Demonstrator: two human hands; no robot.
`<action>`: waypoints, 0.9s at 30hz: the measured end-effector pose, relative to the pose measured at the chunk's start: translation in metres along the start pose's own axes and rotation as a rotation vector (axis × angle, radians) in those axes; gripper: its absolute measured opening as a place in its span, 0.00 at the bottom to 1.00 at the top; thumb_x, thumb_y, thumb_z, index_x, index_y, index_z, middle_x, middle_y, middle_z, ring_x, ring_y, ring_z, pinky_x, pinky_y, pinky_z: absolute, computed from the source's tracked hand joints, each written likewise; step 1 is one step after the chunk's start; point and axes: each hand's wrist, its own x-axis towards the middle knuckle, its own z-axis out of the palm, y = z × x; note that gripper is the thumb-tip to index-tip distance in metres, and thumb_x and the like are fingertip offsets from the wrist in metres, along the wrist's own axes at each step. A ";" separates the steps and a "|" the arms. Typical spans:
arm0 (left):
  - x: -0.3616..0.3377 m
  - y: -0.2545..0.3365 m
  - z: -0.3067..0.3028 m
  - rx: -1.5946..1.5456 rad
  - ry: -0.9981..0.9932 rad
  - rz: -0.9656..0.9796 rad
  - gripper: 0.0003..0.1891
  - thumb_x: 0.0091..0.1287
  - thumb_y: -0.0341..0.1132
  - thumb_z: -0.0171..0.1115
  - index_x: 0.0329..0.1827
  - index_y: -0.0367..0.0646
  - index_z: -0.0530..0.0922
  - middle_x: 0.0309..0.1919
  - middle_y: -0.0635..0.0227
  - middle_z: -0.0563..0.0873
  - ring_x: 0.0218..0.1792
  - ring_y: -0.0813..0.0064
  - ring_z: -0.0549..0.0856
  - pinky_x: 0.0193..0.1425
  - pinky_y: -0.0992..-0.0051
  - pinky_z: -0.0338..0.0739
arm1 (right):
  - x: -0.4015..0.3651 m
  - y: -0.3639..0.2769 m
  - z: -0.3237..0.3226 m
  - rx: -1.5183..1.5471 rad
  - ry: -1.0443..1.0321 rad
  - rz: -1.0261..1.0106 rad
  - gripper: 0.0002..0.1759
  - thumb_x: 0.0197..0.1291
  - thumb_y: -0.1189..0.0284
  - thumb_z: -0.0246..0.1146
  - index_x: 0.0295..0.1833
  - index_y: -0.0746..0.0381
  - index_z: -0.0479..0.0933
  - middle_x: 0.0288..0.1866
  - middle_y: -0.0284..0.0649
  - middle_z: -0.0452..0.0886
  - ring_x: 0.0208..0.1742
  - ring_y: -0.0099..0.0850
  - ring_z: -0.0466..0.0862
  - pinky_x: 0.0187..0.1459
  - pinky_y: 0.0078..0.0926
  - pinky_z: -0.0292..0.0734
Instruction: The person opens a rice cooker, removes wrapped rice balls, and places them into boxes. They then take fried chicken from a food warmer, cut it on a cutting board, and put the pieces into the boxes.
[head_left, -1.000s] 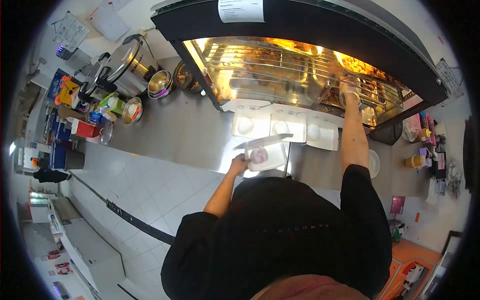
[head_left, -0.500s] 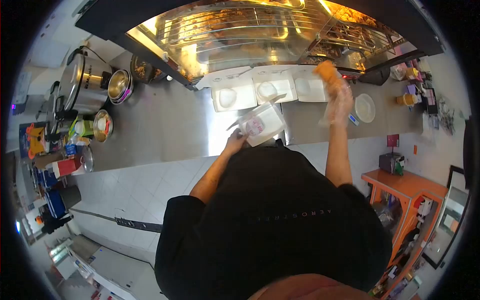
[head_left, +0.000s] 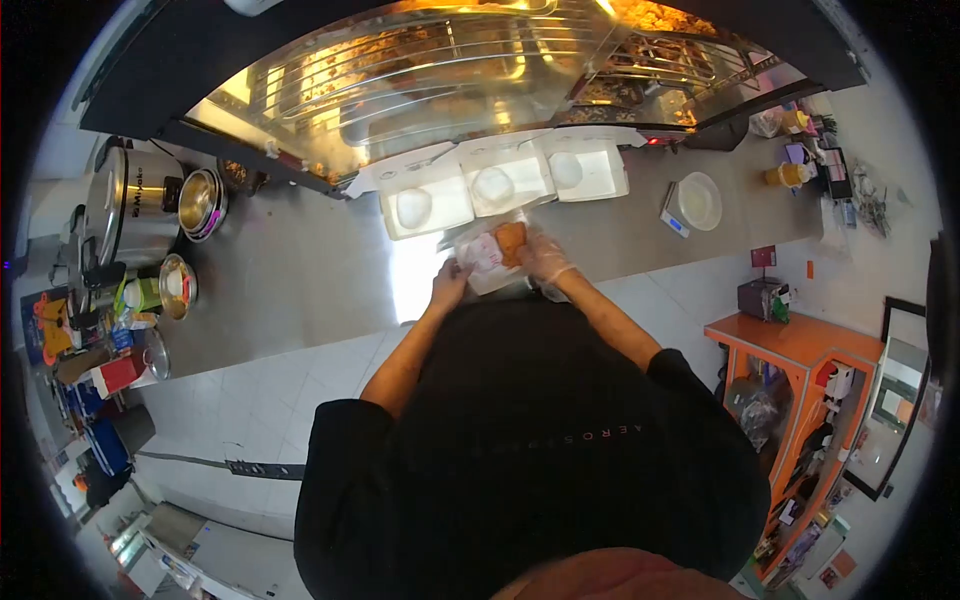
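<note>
Near the counter's front edge, my left hand (head_left: 450,284) grips the left side of a white paper food box (head_left: 497,280). Inside it, on the left, sits a round white bundle with pink print (head_left: 484,254). My right hand (head_left: 546,258), in a clear plastic glove, holds an orange-brown piece of fried chicken (head_left: 511,243) over the right half of this box. The fingertips are partly hidden by the chicken. Just beyond stand three open white boxes (head_left: 455,206) in a row, each with a rounded white portion (head_left: 493,184) inside.
A lit glass warming cabinet (head_left: 440,90) with wire racks of food runs along the back. A digital scale (head_left: 675,222) and a round pale container (head_left: 700,201) stand right. Metal bowls (head_left: 198,203) and a large steel cooker (head_left: 140,205) are left.
My right hand has come down and left from the cabinet front, bringing the fried chicken to the near box. My left hand stays on that box. The camera view has shifted slightly.
</note>
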 end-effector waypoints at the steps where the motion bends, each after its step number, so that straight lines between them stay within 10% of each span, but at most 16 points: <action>1: -0.007 0.018 0.005 0.035 0.078 0.009 0.27 0.68 0.51 0.62 0.55 0.33 0.77 0.45 0.48 0.86 0.45 0.60 0.87 0.50 0.65 0.80 | 0.013 0.016 0.020 -0.084 0.052 -0.142 0.33 0.57 0.59 0.64 0.63 0.69 0.68 0.46 0.61 0.82 0.51 0.58 0.81 0.53 0.46 0.77; 5: -0.010 0.043 0.020 -0.089 0.217 -0.103 0.27 0.70 0.52 0.59 0.54 0.32 0.77 0.42 0.51 0.87 0.41 0.64 0.87 0.46 0.66 0.81 | 0.045 0.040 0.047 0.283 -0.040 -0.013 0.20 0.58 0.57 0.61 0.49 0.60 0.80 0.48 0.54 0.83 0.53 0.50 0.82 0.55 0.43 0.76; 9: -0.013 0.029 0.028 -0.095 0.306 -0.078 0.31 0.73 0.57 0.51 0.55 0.32 0.79 0.43 0.53 0.87 0.42 0.67 0.86 0.50 0.68 0.79 | 0.050 0.037 -0.023 0.021 -0.177 -0.185 0.16 0.60 0.62 0.59 0.44 0.63 0.80 0.44 0.55 0.84 0.48 0.50 0.83 0.52 0.44 0.77; 11: -0.007 0.003 0.042 -0.102 0.415 -0.034 0.31 0.74 0.57 0.50 0.55 0.31 0.79 0.43 0.53 0.87 0.45 0.66 0.85 0.52 0.68 0.77 | 0.053 0.042 -0.095 0.122 0.188 -0.159 0.10 0.61 0.68 0.58 0.39 0.65 0.79 0.39 0.54 0.83 0.41 0.51 0.83 0.46 0.48 0.77; 12: -0.005 -0.012 0.049 -0.072 0.491 -0.020 0.31 0.74 0.57 0.50 0.55 0.31 0.79 0.43 0.53 0.87 0.45 0.65 0.85 0.53 0.68 0.77 | 0.061 0.065 -0.121 0.144 0.767 -0.515 0.07 0.62 0.71 0.57 0.35 0.63 0.78 0.30 0.49 0.81 0.33 0.50 0.80 0.39 0.50 0.75; 15: -0.007 0.009 0.063 -0.051 0.654 0.018 0.31 0.74 0.57 0.50 0.53 0.31 0.80 0.41 0.52 0.87 0.44 0.63 0.84 0.53 0.66 0.76 | 0.089 0.094 -0.250 -0.427 1.277 -0.212 0.10 0.63 0.66 0.60 0.38 0.61 0.81 0.35 0.45 0.82 0.40 0.44 0.80 0.43 0.47 0.74; 19: -0.003 0.034 0.066 -0.013 0.713 -0.091 0.30 0.75 0.56 0.49 0.45 0.30 0.80 0.35 0.50 0.85 0.40 0.58 0.83 0.49 0.63 0.75 | 0.118 0.079 -0.341 -0.837 0.547 0.002 0.27 0.68 0.54 0.54 0.71 0.46 0.67 0.67 0.44 0.75 0.70 0.42 0.72 0.73 0.56 0.56; 21: 0.010 0.025 0.070 0.042 0.822 -0.089 0.28 0.76 0.53 0.48 0.39 0.31 0.80 0.32 0.46 0.85 0.38 0.53 0.84 0.45 0.61 0.76 | 0.136 0.077 -0.354 -0.860 0.325 0.025 0.26 0.69 0.55 0.53 0.70 0.46 0.68 0.67 0.43 0.75 0.69 0.41 0.72 0.73 0.54 0.56; 27: -0.010 0.046 0.082 0.114 0.842 0.032 0.29 0.77 0.50 0.43 0.42 0.30 0.82 0.39 0.41 0.85 0.43 0.45 0.84 0.50 0.57 0.76 | 0.124 0.105 -0.349 -0.808 0.483 0.065 0.22 0.70 0.57 0.51 0.68 0.45 0.70 0.66 0.38 0.76 0.69 0.39 0.72 0.74 0.50 0.54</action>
